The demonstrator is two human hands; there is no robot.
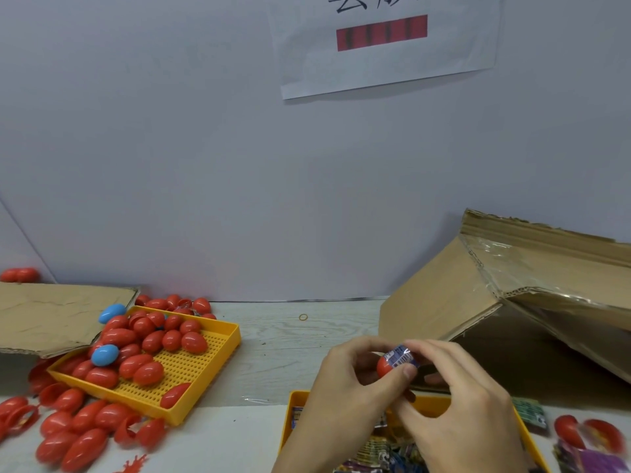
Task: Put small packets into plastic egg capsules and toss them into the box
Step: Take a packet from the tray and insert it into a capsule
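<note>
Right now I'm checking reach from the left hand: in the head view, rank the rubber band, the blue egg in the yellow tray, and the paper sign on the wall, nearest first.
From the left hand:
1. Rubber band, on the table just beyond it.
2. Blue egg, far left, in the yellow tray.
3. Paper sign, high on the wall.

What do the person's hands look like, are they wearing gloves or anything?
No gloves. Both the left hand and the right hand are bare, with short plain fingernails. No rings, watch or bracelets show, and no sleeves reach the wrists in this view.
</note>
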